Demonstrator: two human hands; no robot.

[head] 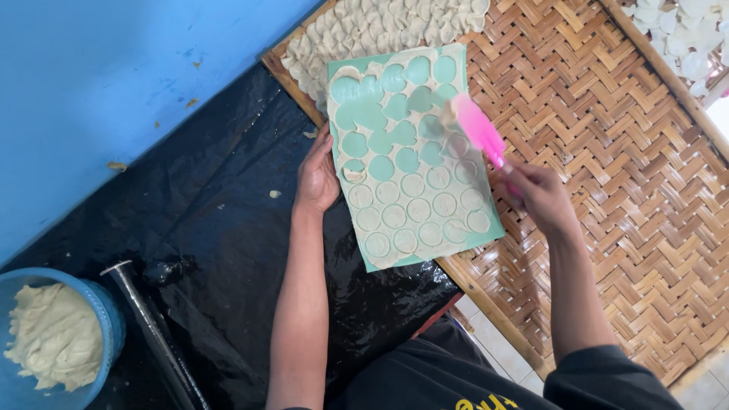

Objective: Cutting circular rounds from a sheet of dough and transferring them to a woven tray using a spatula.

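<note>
Head view: right hand (541,196) grip holds pink scraper (477,130) over green board (486,230).

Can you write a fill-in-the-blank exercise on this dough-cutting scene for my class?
1. The right hand holds a ____ spatula.
2. The left hand steadies the ____ board by its edge.
3. The board rests partly on a woven ____ tray.
4. The blue bucket at lower left holds ____.

Missing words: pink; green; bamboo; dough
</note>
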